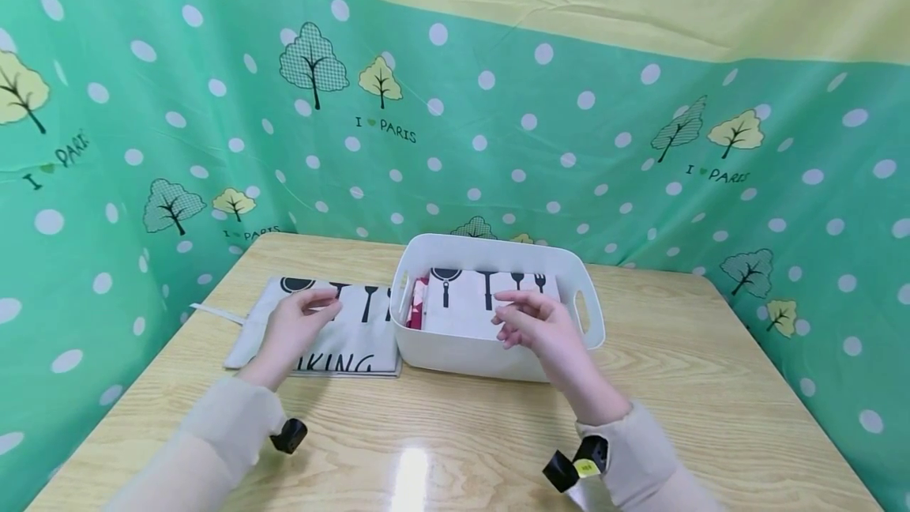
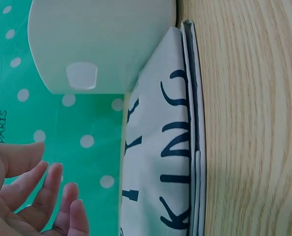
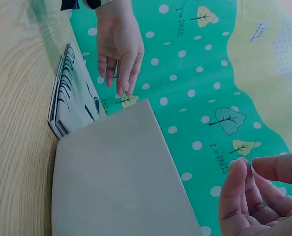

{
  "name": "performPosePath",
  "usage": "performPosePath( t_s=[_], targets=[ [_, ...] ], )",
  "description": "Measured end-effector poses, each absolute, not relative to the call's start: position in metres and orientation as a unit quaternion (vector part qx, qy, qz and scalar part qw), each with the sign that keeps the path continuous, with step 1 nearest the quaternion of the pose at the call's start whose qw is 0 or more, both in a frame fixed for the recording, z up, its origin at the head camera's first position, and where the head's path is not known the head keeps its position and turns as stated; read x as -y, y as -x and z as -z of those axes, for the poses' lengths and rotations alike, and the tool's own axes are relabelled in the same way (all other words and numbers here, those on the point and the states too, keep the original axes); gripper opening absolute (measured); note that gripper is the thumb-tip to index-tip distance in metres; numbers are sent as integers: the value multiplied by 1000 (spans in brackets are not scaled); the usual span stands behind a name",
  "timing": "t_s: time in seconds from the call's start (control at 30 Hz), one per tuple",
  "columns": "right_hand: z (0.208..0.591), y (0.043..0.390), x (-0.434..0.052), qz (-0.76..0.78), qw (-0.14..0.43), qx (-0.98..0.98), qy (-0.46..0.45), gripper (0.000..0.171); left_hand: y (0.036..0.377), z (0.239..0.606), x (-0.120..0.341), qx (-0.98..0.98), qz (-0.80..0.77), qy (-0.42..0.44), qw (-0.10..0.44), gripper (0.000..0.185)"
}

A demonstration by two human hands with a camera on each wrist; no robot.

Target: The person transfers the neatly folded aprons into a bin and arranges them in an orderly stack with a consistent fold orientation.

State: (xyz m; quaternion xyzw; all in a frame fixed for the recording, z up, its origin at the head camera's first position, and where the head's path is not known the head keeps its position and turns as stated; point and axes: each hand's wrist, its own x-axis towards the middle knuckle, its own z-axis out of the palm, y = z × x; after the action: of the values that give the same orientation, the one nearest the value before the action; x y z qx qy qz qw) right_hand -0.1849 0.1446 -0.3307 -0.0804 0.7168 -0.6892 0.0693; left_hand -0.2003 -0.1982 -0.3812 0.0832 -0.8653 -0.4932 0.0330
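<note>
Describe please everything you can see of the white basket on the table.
The white basket looks like smooth matte plastic, with rounded corners and a cut-out handle slot in its end walls. It stands upright on the wooden table, open at the top. Inside lies folded white cloth printed with black utensils, with something red beside it. The stack of folded cloths touches its left wall. The right hand hovers over its near rim.

Layout: a basket (image 1: 490,354) stands mid-table (image 1: 711,385), with folded cloths (image 1: 483,303) inside it. A stack of folded cloths (image 1: 348,338) lies on the table just left of the basket. The left hand (image 1: 295,326) is above the stack; the right hand (image 1: 536,326) is above the basket's near side. A curtain (image 1: 498,125) hangs behind.
</note>
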Motion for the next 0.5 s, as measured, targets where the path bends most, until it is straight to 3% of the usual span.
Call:
performPosePath(
  t_s=[0.5],
  targets=[
    [338,174,-128,702,104,-697,107,35,194,387,226,879,468,-95,5,56]
  ],
)
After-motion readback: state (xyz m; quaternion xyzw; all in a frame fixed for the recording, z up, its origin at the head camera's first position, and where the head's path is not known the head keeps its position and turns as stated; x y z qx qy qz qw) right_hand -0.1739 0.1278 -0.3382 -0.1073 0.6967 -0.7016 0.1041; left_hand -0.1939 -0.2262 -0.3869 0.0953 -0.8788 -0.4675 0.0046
